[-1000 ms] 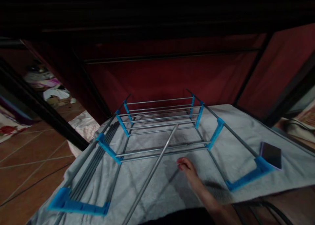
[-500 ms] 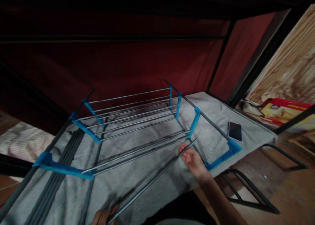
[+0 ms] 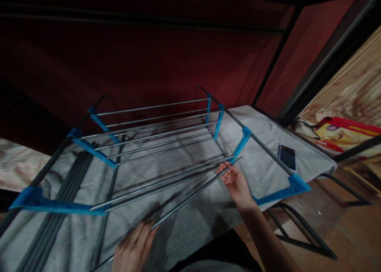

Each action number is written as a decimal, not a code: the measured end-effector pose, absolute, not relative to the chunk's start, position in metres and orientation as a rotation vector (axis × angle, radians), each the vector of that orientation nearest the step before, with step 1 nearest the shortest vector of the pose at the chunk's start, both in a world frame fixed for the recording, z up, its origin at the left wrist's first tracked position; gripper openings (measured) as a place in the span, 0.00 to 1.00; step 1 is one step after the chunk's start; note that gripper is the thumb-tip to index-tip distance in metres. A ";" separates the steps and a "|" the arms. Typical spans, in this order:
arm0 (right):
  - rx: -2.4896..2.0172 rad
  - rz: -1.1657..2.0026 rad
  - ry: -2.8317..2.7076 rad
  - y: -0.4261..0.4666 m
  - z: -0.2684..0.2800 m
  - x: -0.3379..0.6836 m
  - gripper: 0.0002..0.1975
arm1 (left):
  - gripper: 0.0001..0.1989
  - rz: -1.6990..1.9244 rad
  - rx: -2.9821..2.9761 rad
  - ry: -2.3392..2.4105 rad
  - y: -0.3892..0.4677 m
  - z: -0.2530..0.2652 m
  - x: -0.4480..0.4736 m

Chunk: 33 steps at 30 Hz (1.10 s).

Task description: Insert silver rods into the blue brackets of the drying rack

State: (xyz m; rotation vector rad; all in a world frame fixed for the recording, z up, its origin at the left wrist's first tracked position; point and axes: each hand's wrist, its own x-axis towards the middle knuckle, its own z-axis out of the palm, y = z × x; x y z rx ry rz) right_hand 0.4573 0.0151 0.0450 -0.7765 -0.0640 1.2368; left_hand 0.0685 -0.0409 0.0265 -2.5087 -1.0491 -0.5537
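A thin metal rod (image 3: 195,193) runs slantwise between my two hands. My left hand (image 3: 134,246) is closed over its lower part, and the near end shows past the hand. Close to the rod's far end, my right hand (image 3: 237,184) has its fingers curled around it, palm turned up. That end lies beside a blue plastic bracket (image 3: 239,145). Beyond my hands stands a partly built rack of grey tubes, blue brackets and several metal crossbars (image 3: 160,134). Another blue bracket (image 3: 59,206) is at the left, and one more (image 3: 282,193) at the right.
Several loose grey tubes (image 3: 64,196) lie at the left on the grey blanket (image 3: 184,228). A phone (image 3: 287,157) rests at the right. A red and yellow box (image 3: 347,133) is farther right. Dark metal legs (image 3: 303,228) stand below the blanket's edge.
My left hand has come up and farther into view with the rod. My right hand has moved slightly up and right, and the rod's far end is nearer the blue bracket. The view has shifted.
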 end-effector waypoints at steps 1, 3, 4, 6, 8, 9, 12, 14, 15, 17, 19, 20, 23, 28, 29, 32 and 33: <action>-0.780 1.227 -0.033 0.016 0.045 0.461 0.07 | 0.17 -0.575 -2.504 -1.052 -0.038 0.032 0.072; -0.802 1.214 0.004 0.016 0.044 0.470 0.07 | 0.15 -0.610 -2.488 -1.105 -0.032 0.041 0.076; -0.815 1.216 0.009 0.016 0.043 0.475 0.08 | 0.15 -0.616 -2.480 -1.132 -0.030 0.044 0.077; -0.844 1.227 0.010 0.015 0.042 0.482 0.07 | 0.14 -0.607 -2.470 -1.176 -0.026 0.049 0.078; -0.877 1.230 0.024 0.015 0.040 0.486 0.07 | 0.12 -0.596 -2.461 -1.223 -0.024 0.052 0.080; -0.895 1.224 0.041 0.015 0.039 0.488 0.06 | 0.12 -0.595 -2.456 -1.244 -0.023 0.054 0.082; -0.940 1.233 0.093 0.015 0.037 0.492 0.07 | 0.11 -0.593 -2.469 -1.292 -0.021 0.055 0.085; -0.937 1.271 0.100 0.013 0.037 0.495 0.08 | 0.10 -0.594 -2.500 -1.335 -0.020 0.057 0.086; -0.919 1.300 0.094 0.012 0.037 0.496 0.08 | 0.10 -0.595 -2.516 -1.359 -0.020 0.058 0.086; -0.875 1.370 0.074 0.009 0.037 0.499 0.09 | 0.08 -0.594 -2.544 -1.392 -0.018 0.061 0.087; -0.848 1.426 0.054 0.006 0.037 0.500 0.10 | 0.08 -0.595 -2.558 -1.410 -0.016 0.065 0.088; -0.839 1.445 0.048 0.005 0.037 0.500 0.10 | 0.07 -0.596 -2.560 -1.419 -0.015 0.066 0.089; -0.814 1.461 0.029 0.005 0.037 0.500 0.10 | 0.07 -0.594 -2.570 -1.417 -0.012 0.070 0.092; -0.863 1.422 0.003 0.011 0.041 0.504 0.11 | 0.07 -0.558 -2.582 -1.407 -0.009 0.071 0.090; -0.859 1.423 -0.002 0.013 0.042 0.506 0.11 | 0.07 -0.544 -2.567 -1.425 -0.009 0.071 0.086; -0.825 1.445 -0.029 0.017 0.044 0.513 0.13 | 0.08 -0.518 -2.489 -1.515 -0.008 0.069 0.070; -0.835 1.451 -0.038 0.018 0.043 0.516 0.13 | 0.08 -0.510 -2.458 -1.565 -0.008 0.068 0.063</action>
